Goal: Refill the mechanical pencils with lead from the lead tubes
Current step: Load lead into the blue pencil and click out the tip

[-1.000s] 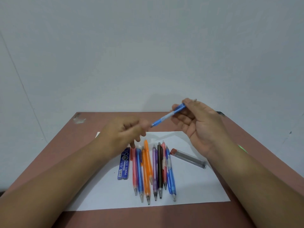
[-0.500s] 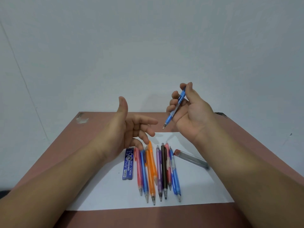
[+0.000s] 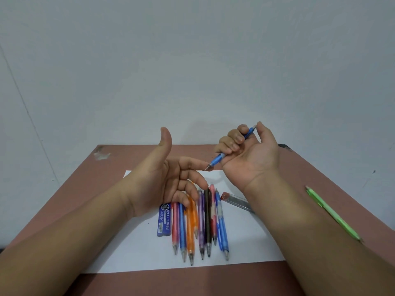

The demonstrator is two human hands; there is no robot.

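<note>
Gripping a blue mechanical pencil (image 3: 222,157) above the table's far edge, right hand (image 3: 248,154) pressed its tip against the spread, empty left hand (image 3: 171,180); likely testing. Next: lead tube (image 3: 237,201) mid-paper.

Head-worn view, looking forward and down, close over the table (image 3: 119,174)

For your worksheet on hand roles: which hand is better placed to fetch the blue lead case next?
Left. The left hand is open and hovers just above the blue lead case; the right hand grips the blue pencil.
</note>
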